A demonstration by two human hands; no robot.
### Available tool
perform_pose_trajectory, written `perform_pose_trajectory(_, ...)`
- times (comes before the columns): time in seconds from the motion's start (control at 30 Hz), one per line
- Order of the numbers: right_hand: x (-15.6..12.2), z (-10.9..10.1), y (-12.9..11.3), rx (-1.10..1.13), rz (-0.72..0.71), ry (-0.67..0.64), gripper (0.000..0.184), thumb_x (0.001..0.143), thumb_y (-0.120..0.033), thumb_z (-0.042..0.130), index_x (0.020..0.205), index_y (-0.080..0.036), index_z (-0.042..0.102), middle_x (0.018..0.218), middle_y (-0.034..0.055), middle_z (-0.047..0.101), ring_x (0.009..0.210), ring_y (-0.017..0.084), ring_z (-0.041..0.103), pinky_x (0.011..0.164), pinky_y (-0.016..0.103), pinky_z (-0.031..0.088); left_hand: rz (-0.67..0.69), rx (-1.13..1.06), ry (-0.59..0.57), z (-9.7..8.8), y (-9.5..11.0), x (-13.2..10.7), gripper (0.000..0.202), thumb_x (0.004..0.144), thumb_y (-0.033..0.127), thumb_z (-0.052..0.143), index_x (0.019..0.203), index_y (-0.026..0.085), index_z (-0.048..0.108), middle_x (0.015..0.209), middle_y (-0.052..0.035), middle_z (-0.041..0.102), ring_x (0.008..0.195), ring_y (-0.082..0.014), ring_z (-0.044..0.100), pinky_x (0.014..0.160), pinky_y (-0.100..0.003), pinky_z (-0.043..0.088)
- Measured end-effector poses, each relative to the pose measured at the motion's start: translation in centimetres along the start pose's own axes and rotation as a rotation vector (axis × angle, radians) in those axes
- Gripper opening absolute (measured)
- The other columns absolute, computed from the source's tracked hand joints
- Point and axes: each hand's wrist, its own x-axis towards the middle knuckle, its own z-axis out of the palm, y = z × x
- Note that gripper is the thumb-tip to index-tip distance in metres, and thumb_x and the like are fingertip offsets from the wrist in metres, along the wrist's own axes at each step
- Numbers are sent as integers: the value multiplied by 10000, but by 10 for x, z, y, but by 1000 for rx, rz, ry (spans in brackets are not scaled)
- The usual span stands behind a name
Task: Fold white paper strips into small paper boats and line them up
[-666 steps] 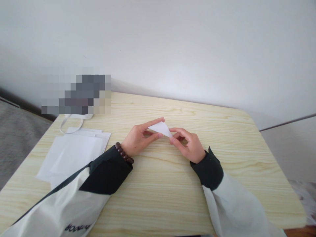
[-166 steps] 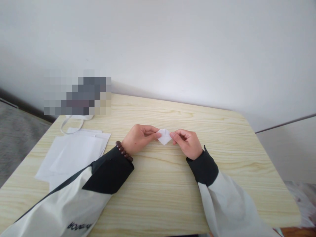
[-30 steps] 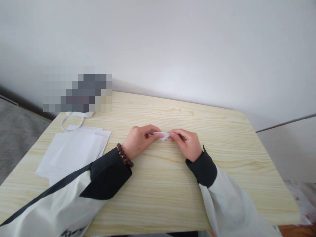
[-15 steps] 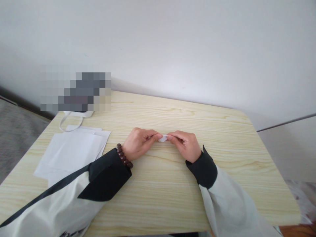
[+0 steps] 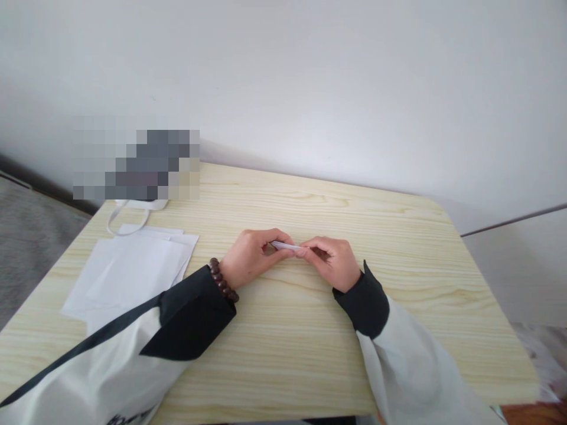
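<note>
Between my two hands is a small white piece of paper (image 5: 286, 245), seen nearly edge-on as a thin strip. My left hand (image 5: 254, 255), with a dark bead bracelet (image 5: 222, 280) at the wrist, pinches its left part between thumb and fingers. The thumb and forefinger of my right hand (image 5: 335, 258) close on its right end. The fingertips of both hands almost meet and cover part of the paper, so its full shape is hidden. Both hands are over the middle of the wood-grain table (image 5: 283, 354).
Several white sheets of paper (image 5: 133, 265) lie overlapping at the table's left side. Behind them a white cable (image 5: 110, 221) loops from a white object beneath a pixelated dark thing (image 5: 155, 165). A pale wall (image 5: 332, 88) stands along the table's back edge.
The paper has turned from showing a small flat face to a thin edge, and it now reaches further into my left hand. The fingertips have moved closer together.
</note>
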Motion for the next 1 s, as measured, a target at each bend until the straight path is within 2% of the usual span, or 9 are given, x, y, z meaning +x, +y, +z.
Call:
perform_pose_trajectory(0.17,0,0,0,-14,-51,-35,247,887,-335,536,758,-199,698,706,19,715,611,125,621,603,238,453,-57,-12,26,0,1,-1,190,753,349,647,747,173,718,551,29,643,474,-86,491,467,-193,353)
perform_pose_trajectory(0.27,0,-1,-1,-12,-55,-50,273,908,-314,501,760,-200,700,697,17,712,615,124,626,612,238,455,-135,-131,-30,-2,2,-1,218,774,363,628,776,163,717,554,16,665,497,-104,576,478,-185,398)
perform_pose_trajectory(0.37,0,-3,-3,11,-19,-53,286,912,-300,490,755,-190,702,651,10,688,564,110,600,566,225,438,-169,-244,-92,-3,3,0,248,825,353,571,845,148,710,591,-6,698,551,-127,651,542,-190,460)
perform_pose_trajectory(0.5,1,-4,-3,62,45,-61,288,908,-282,487,752,-176,704,608,0,663,519,98,571,521,209,420,-170,-308,-103,-3,1,1,241,848,334,540,833,153,698,574,5,688,517,-123,648,491,-184,444)
perform_pose_trajectory(0.63,0,-5,-4,118,112,-34,288,901,-293,494,745,-169,702,584,-3,654,492,93,556,488,197,409,-198,-369,-73,-1,-1,2,238,782,339,626,908,144,675,624,1,693,548,-121,634,514,-192,462)
perform_pose_trajectory(0.77,0,-4,-4,116,92,-19,272,887,-294,518,723,-173,698,592,-3,661,491,87,551,491,192,406,-167,-297,-75,-1,-2,2,307,687,353,716,913,149,683,667,4,689,558,-109,593,504,-187,438)
perform_pose_trajectory(0.87,1,-2,-2,89,20,-17,230,869,-291,552,732,-174,696,637,4,684,501,84,550,497,192,402,-158,-205,-92,-2,0,1,247,713,368,687,831,153,711,613,15,661,530,-96,552,483,-180,403)
perform_pose_trajectory(1.0,0,-1,-2,65,-30,-2,196,843,-294,588,734,-166,688,642,13,682,512,86,543,497,197,395,-198,-215,-110,-4,3,1,253,730,371,668,804,134,720,569,4,656,534,-108,567,497,-184,409)
